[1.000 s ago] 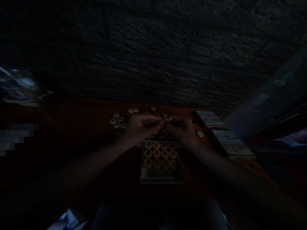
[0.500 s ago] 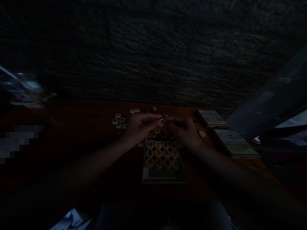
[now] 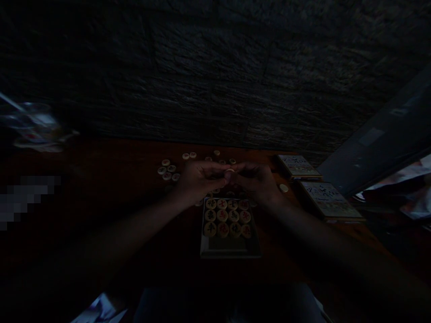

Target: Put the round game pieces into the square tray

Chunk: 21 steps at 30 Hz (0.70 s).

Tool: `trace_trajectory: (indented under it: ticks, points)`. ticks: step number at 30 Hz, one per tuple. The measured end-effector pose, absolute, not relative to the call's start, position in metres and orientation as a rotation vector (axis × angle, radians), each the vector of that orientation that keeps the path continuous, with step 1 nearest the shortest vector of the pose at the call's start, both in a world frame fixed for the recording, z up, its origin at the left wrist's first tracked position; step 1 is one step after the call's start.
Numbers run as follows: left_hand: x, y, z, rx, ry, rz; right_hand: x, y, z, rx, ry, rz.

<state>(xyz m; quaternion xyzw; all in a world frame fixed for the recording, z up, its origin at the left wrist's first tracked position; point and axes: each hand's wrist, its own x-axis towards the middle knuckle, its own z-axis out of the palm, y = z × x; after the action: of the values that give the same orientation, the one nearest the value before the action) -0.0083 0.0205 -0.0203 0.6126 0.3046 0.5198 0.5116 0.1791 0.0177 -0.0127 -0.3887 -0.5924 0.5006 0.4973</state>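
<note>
Above the back of an open box (image 3: pixel 204 251), my left hand (image 3: pixel 197 181) and my right hand (image 3: pixel 261 183) meet fingertip to fingertip. Both pinch one small round xiangqi piece (image 3: pixel 230 170), whose marking I cannot read. Rows of xiangqi pieces (image 3: pixel 222 216) with black or red characters fill most of the box, and its near strip shows bare bottom. Loose xiangqi pieces (image 3: pixel 167 176) lie on the wooden table beyond my left hand. Others are partly hidden beneath and behind my hands.
Two flat printed boxes (image 3: pixel 332 199) lie at the table's right side, with a single pale piece (image 3: pixel 283 188) to their left. A clear cup with a straw (image 3: pixel 38 123) stands far left. A dark stone wall (image 3: pixel 215 89) rises behind the table. The light is dim.
The xiangqi piece between my fingertips has turned; its red marking showed before, and now a pale rim shows. My hands have shifted only slightly.
</note>
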Motion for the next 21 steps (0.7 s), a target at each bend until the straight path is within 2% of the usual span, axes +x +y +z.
trace_trajectory:
  ticks: [21]
  points:
    - [-0.0081, 0.0233, -0.0207, 1.158, 0.708, 1.262, 0.181, 0.0177, -0.0159, -0.88, -1.554, 1.056]
